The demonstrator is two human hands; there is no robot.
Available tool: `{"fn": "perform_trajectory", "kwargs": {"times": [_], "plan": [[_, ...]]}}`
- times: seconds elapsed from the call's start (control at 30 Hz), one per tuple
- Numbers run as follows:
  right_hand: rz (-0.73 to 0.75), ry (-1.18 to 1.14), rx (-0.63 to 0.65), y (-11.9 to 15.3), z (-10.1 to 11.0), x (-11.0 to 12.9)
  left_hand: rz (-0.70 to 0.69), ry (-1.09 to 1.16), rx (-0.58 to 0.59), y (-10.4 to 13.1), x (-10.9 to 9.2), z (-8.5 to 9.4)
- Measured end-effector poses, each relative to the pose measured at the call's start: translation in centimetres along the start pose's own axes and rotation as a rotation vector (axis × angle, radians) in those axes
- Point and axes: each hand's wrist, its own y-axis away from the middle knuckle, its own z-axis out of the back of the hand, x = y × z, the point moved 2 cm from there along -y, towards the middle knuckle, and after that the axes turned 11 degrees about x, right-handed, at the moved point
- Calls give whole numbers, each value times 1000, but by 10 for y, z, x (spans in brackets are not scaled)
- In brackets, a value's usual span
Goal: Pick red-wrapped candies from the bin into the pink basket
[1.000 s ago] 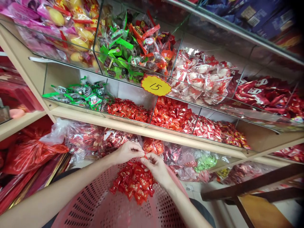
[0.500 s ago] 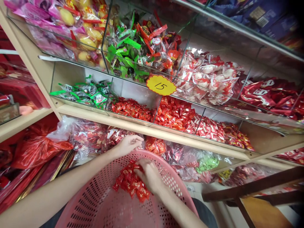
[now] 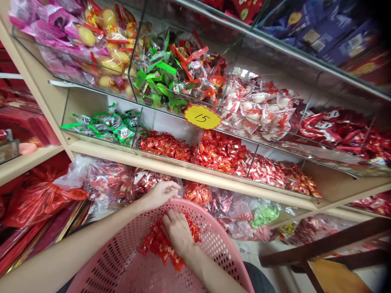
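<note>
A pink perforated plastic basket (image 3: 131, 248) stands before me, with a small heap of red-wrapped candies (image 3: 157, 244) against its far inner wall. At the basket's far rim is my left hand (image 3: 161, 194), its fingers loosely curled at the edge. My right hand (image 3: 177, 231) reaches into the basket, back of the hand up. Its fingers are bent down around some of the candies, and the fingertips are partly hidden.
Ahead, a wooden shelf (image 3: 159, 165) carries clear compartments of wrapped sweets, with a yellow price tag (image 3: 202, 117) marked 15. Plastic bags of candies (image 3: 106, 175) lie beneath it. A red bag (image 3: 45, 199) is at left, a dark wooden frame (image 3: 320, 242) at right.
My right hand has moved slightly left and down onto the candies, which have spread and shifted under it. My left hand stays at the rim. The view has tilted slightly upward.
</note>
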Motion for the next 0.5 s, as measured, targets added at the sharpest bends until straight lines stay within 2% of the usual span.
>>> {"fn": "perform_trajectory", "kwargs": {"times": [0.07, 0.17, 0.23, 0.33, 0.4, 0.43, 0.5], "plan": [[16, -10, -39, 2, 13, -5, -4, -27, 0, -1, 1, 1], [22, -28, -169, 6, 55, -29, -19, -47, -13, -1, 3, 3], [-5, -23, -257, 9, 92, -58, -12, -59, -16, -1, 2, 4], [-111, 43, -332, 13, 144, -116, 26, -82, 4, 0, -2, 5], [-218, 155, -293, 14, 169, -155, 41, -85, 9, -1, -4, 5], [-248, 228, -233, 14, 177, -171, 41, -84, 7, -2, -5, 5], [-241, 339, -115, 13, 187, -195, 40, -83, 5, -3, -4, 4]]}}
